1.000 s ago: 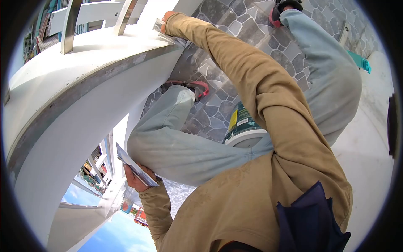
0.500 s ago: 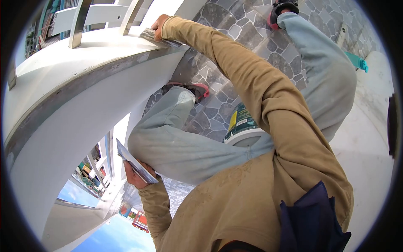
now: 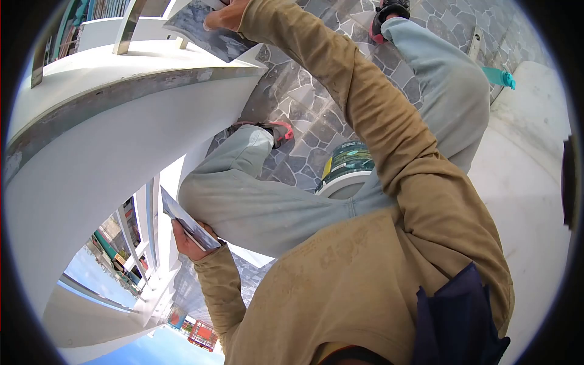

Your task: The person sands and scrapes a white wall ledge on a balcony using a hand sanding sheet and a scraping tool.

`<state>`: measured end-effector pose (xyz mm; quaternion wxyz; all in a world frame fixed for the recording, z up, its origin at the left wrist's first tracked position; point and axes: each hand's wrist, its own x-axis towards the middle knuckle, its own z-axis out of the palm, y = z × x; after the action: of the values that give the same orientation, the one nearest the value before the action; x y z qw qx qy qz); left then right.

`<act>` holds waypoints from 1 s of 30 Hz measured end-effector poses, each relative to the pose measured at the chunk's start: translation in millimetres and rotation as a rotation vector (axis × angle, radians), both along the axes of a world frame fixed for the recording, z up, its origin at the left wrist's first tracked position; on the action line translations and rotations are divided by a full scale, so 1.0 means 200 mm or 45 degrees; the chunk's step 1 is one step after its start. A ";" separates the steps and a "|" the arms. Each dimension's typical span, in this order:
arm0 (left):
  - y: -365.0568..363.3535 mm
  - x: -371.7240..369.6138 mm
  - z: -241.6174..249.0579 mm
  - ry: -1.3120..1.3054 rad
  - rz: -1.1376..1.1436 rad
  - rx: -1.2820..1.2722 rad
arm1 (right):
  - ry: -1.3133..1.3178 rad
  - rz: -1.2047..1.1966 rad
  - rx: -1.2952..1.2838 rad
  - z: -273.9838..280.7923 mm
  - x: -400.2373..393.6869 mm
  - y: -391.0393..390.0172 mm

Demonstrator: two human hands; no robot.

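Observation:
My right hand (image 3: 228, 17) grips a wide flat putty blade (image 3: 213, 35) whose grey-smeared face is turned toward me. It is held above the end of a curved white ledge (image 3: 158, 56), apart from it as far as I can tell. Along the ledge's edge runs a rough grey strip (image 3: 121, 91). Lower on the left, my left hand (image 3: 190, 242) is closed round a second flat blade (image 3: 187, 222), tilted and seen at a narrow angle beside my left knee. Its face also looks smeared grey.
A bucket (image 3: 345, 165) with a green and yellow label stands between my legs on the stone-patterned floor (image 3: 298, 152). Metal railing posts (image 3: 129, 27) rise from the ledge. A teal object (image 3: 500, 77) lies near the white rounded surface (image 3: 529, 152) at right.
My right hand has lifted its blade off the ledge's edge and turned the broad face toward me. My left hand keeps its blade in nearly the same place. The view has shifted slightly.

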<state>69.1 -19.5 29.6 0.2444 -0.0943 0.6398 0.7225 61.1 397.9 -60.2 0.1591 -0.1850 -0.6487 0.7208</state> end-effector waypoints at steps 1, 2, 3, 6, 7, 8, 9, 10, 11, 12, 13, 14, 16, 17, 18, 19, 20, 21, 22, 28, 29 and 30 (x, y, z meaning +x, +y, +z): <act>-0.02 0.00 -0.01 -0.006 0.037 -0.006 | 0.130 -0.003 -0.186 0.04 0.04 0.07; -0.03 0.00 -0.01 -0.010 0.074 -0.015 | 0.061 -0.005 -0.169 -0.01 0.04 0.12; -0.03 0.00 0.00 -0.004 0.078 -0.010 | -0.006 -0.007 -0.143 -0.05 0.04 0.16; 0.01 -0.01 -0.01 -0.027 0.038 0.038 | -0.475 -0.044 0.372 -0.24 0.05 0.01; 0.01 -0.01 -0.02 -0.004 0.052 -0.004 | -0.471 -0.124 0.413 -0.29 0.05 -0.11; 0.01 -0.01 -0.02 0.017 0.070 -0.057 | -0.390 -0.023 0.297 -0.34 0.04 -0.19; 0.01 -0.01 -0.02 0.015 0.069 -0.078 | -0.249 -0.163 0.131 -0.34 0.03 -0.31; 0.02 -0.02 -0.02 0.015 0.053 -0.072 | -0.248 -0.262 0.247 -0.33 0.01 -0.40; 0.02 -0.01 -0.02 0.014 0.036 -0.064 | -0.253 -0.257 0.225 -0.33 -0.02 -0.47; 0.02 -0.01 -0.02 0.015 0.037 -0.071 | -0.097 -0.366 0.296 -0.34 -0.05 -0.53; 0.02 -0.02 -0.02 0.020 0.050 -0.078 | 0.061 -0.474 0.370 -0.35 -0.06 -0.57; 0.02 -0.02 -0.02 0.024 0.062 -0.084 | 0.063 -0.474 0.368 -0.37 -0.06 -0.63; -0.04 -0.03 -0.02 0.013 -0.005 -0.039 | 0.209 -0.729 0.609 -0.39 -0.05 -0.70; -0.05 -0.04 -0.01 -0.001 -0.075 -0.004 | 0.212 -0.729 0.610 -0.40 -0.02 -0.70; -0.03 -0.03 0.00 0.000 -0.076 -0.002 | 0.215 -0.649 0.549 -0.42 0.04 -0.68; 0.01 -0.01 0.01 -0.006 -0.011 -0.018 | 0.215 -0.568 0.489 -0.44 0.11 -0.66; 0.04 -0.01 0.01 -0.012 0.054 -0.026 | 0.166 -0.572 0.586 -0.42 0.16 -0.62; 0.05 -0.01 0.00 -0.013 0.055 -0.015 | 0.168 -0.570 0.597 -0.45 0.14 -0.58; 0.04 -0.01 0.00 -0.005 0.015 -0.037 | 0.063 -0.590 0.536 -0.51 0.10 -0.54; 0.00 -0.02 0.00 0.024 -0.030 -0.091 | -0.855 0.061 0.282 -0.47 -0.16 -0.26; 0.00 -0.02 0.00 0.011 -0.056 -0.089 | -0.950 0.215 0.312 -0.46 -0.20 -0.24; 0.01 -0.02 0.01 -0.001 -0.031 -0.065 | -0.990 0.253 0.390 -0.45 -0.24 -0.23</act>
<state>65.5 -17.6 31.4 0.2508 -0.0930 0.6591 0.7029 14.0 352.1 -150.9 -0.1419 -0.3538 -0.7747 0.5046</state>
